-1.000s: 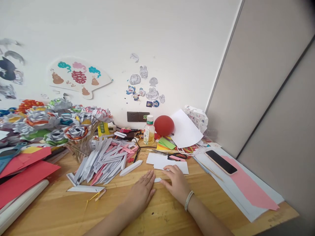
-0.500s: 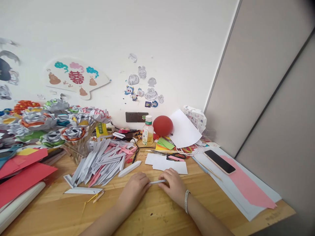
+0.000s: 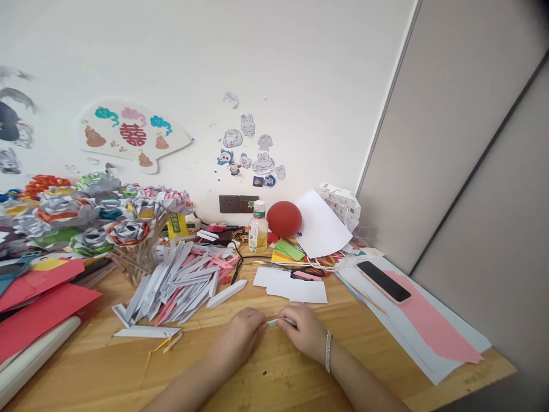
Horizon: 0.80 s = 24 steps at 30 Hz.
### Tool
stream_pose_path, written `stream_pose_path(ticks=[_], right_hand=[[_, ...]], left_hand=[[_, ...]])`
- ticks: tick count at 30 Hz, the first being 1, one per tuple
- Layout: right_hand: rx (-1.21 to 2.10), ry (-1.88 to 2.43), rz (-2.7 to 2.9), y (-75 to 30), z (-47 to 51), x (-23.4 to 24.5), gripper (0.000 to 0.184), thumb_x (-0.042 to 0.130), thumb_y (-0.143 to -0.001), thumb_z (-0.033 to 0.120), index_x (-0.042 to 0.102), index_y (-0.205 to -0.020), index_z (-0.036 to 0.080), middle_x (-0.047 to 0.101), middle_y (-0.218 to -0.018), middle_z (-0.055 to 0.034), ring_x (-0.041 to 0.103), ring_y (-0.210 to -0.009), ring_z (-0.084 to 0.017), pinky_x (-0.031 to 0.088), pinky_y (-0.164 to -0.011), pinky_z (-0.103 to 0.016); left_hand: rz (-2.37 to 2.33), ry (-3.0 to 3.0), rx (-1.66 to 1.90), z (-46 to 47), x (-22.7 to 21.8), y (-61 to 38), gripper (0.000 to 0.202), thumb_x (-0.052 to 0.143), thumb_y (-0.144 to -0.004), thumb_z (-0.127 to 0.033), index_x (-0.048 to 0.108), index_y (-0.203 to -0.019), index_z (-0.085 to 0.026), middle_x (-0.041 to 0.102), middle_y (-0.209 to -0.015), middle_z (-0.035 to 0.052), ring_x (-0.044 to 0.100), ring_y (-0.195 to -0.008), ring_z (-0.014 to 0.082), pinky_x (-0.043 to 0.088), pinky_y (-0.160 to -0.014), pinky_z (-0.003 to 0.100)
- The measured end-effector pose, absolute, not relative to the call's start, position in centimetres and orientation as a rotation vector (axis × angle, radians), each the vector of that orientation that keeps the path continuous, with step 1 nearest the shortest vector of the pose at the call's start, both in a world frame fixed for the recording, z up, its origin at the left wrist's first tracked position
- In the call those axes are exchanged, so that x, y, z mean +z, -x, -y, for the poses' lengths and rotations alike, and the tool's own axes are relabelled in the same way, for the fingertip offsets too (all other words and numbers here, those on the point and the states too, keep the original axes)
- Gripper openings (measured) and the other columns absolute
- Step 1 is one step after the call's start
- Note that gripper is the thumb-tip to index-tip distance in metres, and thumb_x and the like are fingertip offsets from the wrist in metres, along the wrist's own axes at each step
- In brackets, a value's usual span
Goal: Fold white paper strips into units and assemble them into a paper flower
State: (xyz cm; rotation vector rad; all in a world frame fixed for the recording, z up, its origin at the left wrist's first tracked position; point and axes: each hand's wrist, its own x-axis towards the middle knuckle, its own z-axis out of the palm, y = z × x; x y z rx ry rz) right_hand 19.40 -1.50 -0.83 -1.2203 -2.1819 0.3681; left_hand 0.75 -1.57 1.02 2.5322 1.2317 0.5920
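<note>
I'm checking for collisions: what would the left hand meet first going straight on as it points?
Beyond the folded paper strip it holds, the left hand would probably meet the right hand first; depth is unclear.

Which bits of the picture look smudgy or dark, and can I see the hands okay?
In the head view, the cutouts at far left look smeared, and the top right corner goes dark; in the same head view, the left hand, right hand and paper strip look fairly clear.

A white wall [image 3: 309, 86] rises behind a wooden table [image 3: 278, 392].
</note>
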Motion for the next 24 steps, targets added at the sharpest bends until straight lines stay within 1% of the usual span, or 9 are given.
stream_pose_path(ticks=[2,6,10,13,17,19,22,23,24], right_hand=[[0.383,1.179,2.220,-19.3,1.7,-0.9,0.010,0.051,-0.082,0.020,0.060,-0.078,0.019,0.062,-0.074,-0.0001,0.054,-0.071,-0.014,0.036,-0.065,-0.024],[0.356,1.165,2.244,-19.1,1.7,-1.3,0.018,0.045,-0.085,0.020,0.059,-0.074,0.019,0.061,-0.070,-0.0011,0.054,-0.068,-0.015,0.036,-0.062,-0.024],[0.418,1.152,2.161,-19.4,1.6,-1.3,0.021,0.043,-0.086,0.024,0.061,-0.076,0.019,0.064,-0.072,-0.0017,0.056,-0.070,-0.015,0.038,-0.065,-0.024],[0.534,1.172,2.054,-19.7,1.5,-0.9,0.022,0.044,-0.085,0.032,0.062,-0.078,0.019,0.065,-0.074,-0.0018,0.057,-0.070,-0.015,0.039,-0.065,-0.024],[0.573,1.215,1.971,-19.7,1.4,-0.7,0.034,0.038,-0.087,0.039,0.058,-0.071,0.018,0.059,-0.064,-0.0006,0.053,-0.062,-0.015,0.039,-0.058,-0.023],[0.610,1.195,1.946,-19.7,1.4,-0.8,0.034,0.036,-0.087,0.040,0.057,-0.072,0.018,0.054,-0.057,0.0013,0.051,-0.057,-0.014,0.039,-0.057,-0.024],[0.725,1.195,1.841,-20.1,1.3,-1.0,0.032,0.031,-0.089,0.039,0.055,-0.087,0.018,0.045,-0.046,0.0054,0.047,-0.048,-0.014,0.039,-0.056,-0.025],[0.736,1.207,1.800,-20.3,1.2,-1.1,0.032,0.030,-0.089,0.038,0.055,-0.091,0.018,0.044,-0.046,0.0058,0.047,-0.047,-0.014,0.040,-0.056,-0.025],[0.729,1.222,1.768,-20.4,1.1,-1.1,0.031,0.030,-0.089,0.037,0.054,-0.094,0.018,0.045,-0.047,0.0055,0.048,-0.049,-0.015,0.040,-0.056,-0.026]], left_hand=[[-1.173,-2.544,0.571,1.8,0.9,-0.9,0.028,0.034,-0.086,-0.026,0.057,-0.072,-0.019,0.060,-0.072,0.0030,0.054,-0.069,0.0158,0.039,-0.063,0.024],[-1.266,-2.400,0.513,1.9,1.2,-1.1,0.026,0.038,-0.085,-0.033,0.056,-0.073,-0.019,0.061,-0.070,0.0017,0.054,-0.064,0.0153,0.037,-0.057,0.022],[-1.216,-2.340,0.483,1.8,1.9,-1.0,0.024,0.037,-0.083,-0.024,0.054,-0.068,-0.018,0.059,-0.066,-0.0004,0.052,-0.061,0.0132,0.035,-0.056,0.020],[-1.234,-2.350,0.508,1.7,2.3,-0.7,0.027,0.033,-0.085,-0.024,0.053,-0.067,-0.018,0.058,-0.065,-0.0002,0.052,-0.060,0.0128,0.036,-0.057,0.020],[-1.269,-2.383,0.542,1.6,2.5,-0.4,0.029,0.031,-0.086,-0.026,0.051,-0.067,-0.019,0.056,-0.063,-0.0006,0.051,-0.059,0.0124,0.036,-0.056,0.020],[-1.304,-2.414,0.551,1.4,2.7,-0.1,0.029,0.031,-0.086,-0.027,0.051,-0.066,-0.019,0.058,-0.064,-0.0002,0.052,-0.059,0.0125,0.036,-0.055,0.020],[-1.518,-2.471,0.599,0.4,3.6,1.7,0.028,0.030,-0.085,-0.023,0.054,-0.071,-0.020,0.062,-0.069,0.0015,0.056,-0.063,0.0138,0.038,-0.057,0.021],[-1.680,-2.483,0.616,-0.1,4.0,2.7,0.026,0.030,-0.085,-0.020,0.055,-0.076,-0.019,0.062,-0.069,0.0026,0.057,-0.063,0.0147,0.039,-0.058,0.022],[-1.959,-2.457,0.638,-0.6,4.4,3.9,0.027,0.030,-0.084,-0.020,0.056,-0.082,-0.018,0.062,-0.065,0.0047,0.058,-0.060,0.0170,0.039,-0.057,0.024]])
